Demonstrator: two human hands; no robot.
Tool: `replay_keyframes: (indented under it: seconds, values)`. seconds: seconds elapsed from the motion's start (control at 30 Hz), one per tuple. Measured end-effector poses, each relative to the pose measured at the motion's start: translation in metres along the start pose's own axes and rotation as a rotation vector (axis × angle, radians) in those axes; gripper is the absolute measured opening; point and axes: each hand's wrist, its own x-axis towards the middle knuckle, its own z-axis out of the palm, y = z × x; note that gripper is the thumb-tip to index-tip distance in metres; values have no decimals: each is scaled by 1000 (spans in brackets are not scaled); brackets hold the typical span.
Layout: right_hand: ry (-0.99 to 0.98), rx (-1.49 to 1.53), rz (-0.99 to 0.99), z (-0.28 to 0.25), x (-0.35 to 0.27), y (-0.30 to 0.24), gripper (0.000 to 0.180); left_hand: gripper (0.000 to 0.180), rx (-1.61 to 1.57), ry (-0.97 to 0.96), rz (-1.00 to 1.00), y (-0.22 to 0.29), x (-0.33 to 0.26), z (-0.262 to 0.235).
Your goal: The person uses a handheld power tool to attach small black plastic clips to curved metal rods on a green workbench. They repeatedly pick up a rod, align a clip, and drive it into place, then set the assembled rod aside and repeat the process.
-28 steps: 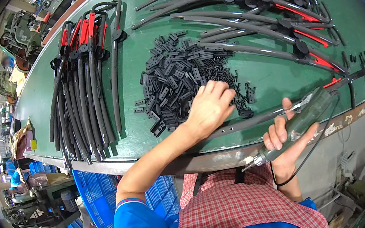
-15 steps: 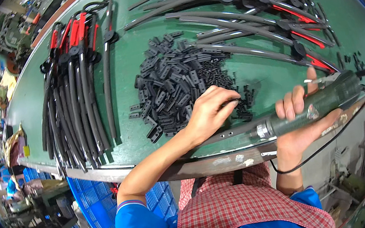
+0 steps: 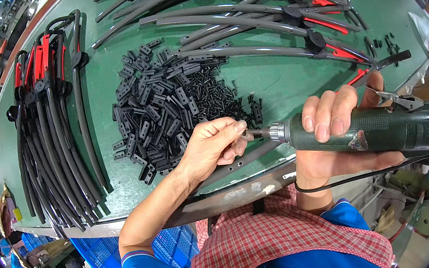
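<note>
My right hand (image 3: 327, 122) is wrapped round a dark green electric screwdriver (image 3: 382, 131), a lever on its upper side and a black cord hanging below. Its bit (image 3: 262, 132) points left, toward my left hand (image 3: 216, 143). There, thumb and fingers pinch a small dark screw at the tip of the bit; the fingers partly cover it. Beneath both hands a dark grey tube (image 3: 252, 156) with small holes lies along the table's front edge. A heap of black screws (image 3: 214, 93) lies just beyond my left hand, against a larger heap of black plastic blocks (image 3: 142, 123).
Curved grey tube frames (image 3: 247, 53) with red parts and black joints cover the back right of the green table (image 3: 284, 89). Another bundle of frames (image 3: 59, 149) lies at the left. Blue crates (image 3: 99, 263) stand below the front edge.
The screwdriver has turned level and swung up off the tube, its bit meeting my left fingers. My left hand has turned toward the bit. The whole view has shifted, so the table things appear farther left.
</note>
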Motion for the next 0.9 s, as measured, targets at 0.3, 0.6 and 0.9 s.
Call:
replay_keyframes:
  seconds: [0.3, 0.6, 0.9]
  values:
    - [93, 105, -18, -8, -2, 0, 89, 26, 58, 65, 64, -7, -2, 8]
    - [37, 78, 2, -2, -3, -2, 86, 29, 174, 58, 75, -7, -3, 10]
    - [444, 226, 94, -22, -13, -6, 83, 40, 418, 291, 419, -8, -11, 10]
